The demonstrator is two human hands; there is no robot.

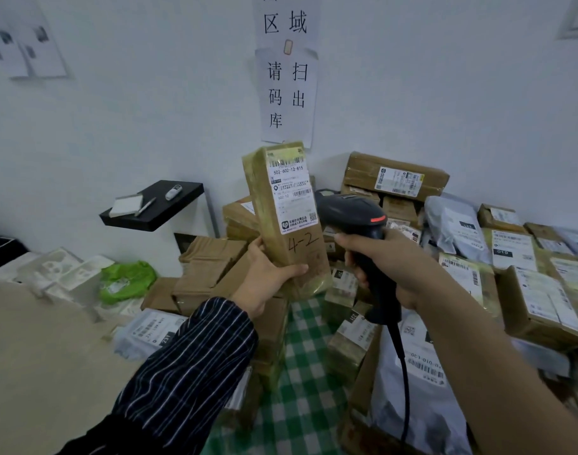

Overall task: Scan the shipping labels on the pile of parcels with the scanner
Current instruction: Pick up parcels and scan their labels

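Step in hand: scanning one parcel lifted off the pile.

The left hand (268, 274), in a striped sleeve, holds a tall brown cardboard parcel wrapped in clear tape (300, 257) upright by its lower end. The thumb is curled across the front and the fingers are wrapped behind. The parcel is raised above the pile, in front of the wall, with "4-2" handwritten under its white shipping label (294, 195). The label faces the camera, with barcodes at its top and middle.

The right hand (389, 257) grips the handle of a black handheld barcode scanner (350, 211), fingers closed round it. The index finger sits up front, probably on the trigger, though that part is blurred. The scanner head is just beside the parcel's right edge, level with the lower half of the label. Its black cable (400, 356) hangs down.

The pile of brown boxes and grey mailer bags (478, 274) lies right and centre on a green-and-white checked cloth (300, 356), and more boxes are stacked at the left. There is no visible beam on the label, so I cannot tell whether the scan has fired.

Next move, as a judgement: the scanner head looks too far to the side, so swing it to face the label or turn the parcel toward it. Aim at a barcode, pull the trigger, then set the parcel aside, away from the unscanned ones, and take another.
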